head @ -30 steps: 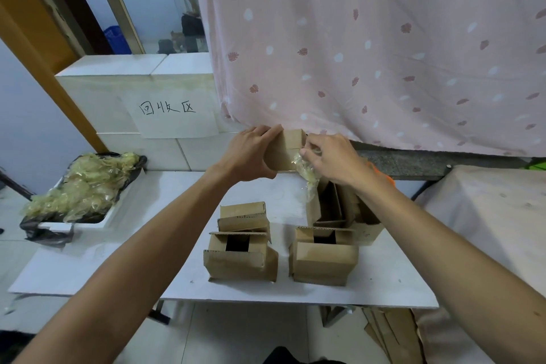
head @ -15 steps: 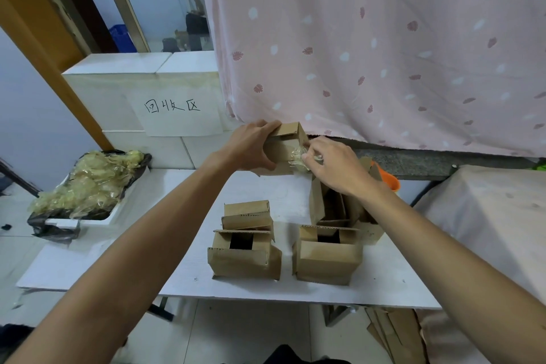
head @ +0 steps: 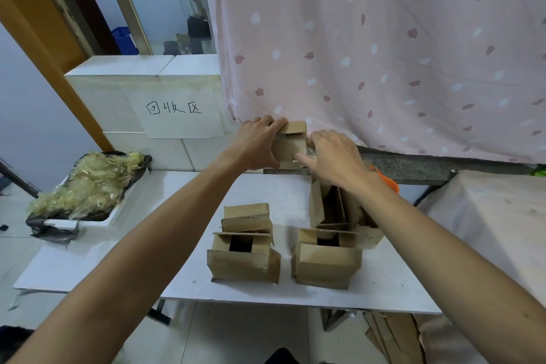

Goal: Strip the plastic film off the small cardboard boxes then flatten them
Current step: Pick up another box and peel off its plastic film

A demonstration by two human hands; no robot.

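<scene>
The cardboard box (head: 291,145) is held in the air over the far edge of the table (head: 295,195), at 12 o'clock from the boxes standing there and just in front of the pink curtain (head: 384,53). Its broad brown face is turned toward the camera, and its loosened top flap points up toward 12 o'clock. The face looks about as wide as it is tall, so I cannot tell its long axis. The left hand (head: 257,142) grips the box from 9 o'clock, with fingers curled over the top edge beside the flap and the thumb under the lower left corner. The right hand (head: 336,156) sits at the box's 3 o'clock. Its thumb lies against the lower right corner of the face and its fingers are bent close behind the side, pinching a small crumple of clear plastic film (head: 308,151) that touches the cardboard at that corner. On the table at 6 o'clock, the front-left box (head: 243,263) and the front-right box (head: 325,264) stand side by side, slightly apart, each with its top open onto a dark hollow. A smaller box (head: 246,217) sits just behind the front-left one. A cluster of opened boxes (head: 331,207) stands behind the front-right one, partly hidden by the right forearm. At 9 o'clock, a white tray (head: 127,201) lined with black plastic is piled with a heap of yellowish crumpled film (head: 85,183). Flat cardboard (head: 393,337) lies under the table at 5 o'clock.
</scene>
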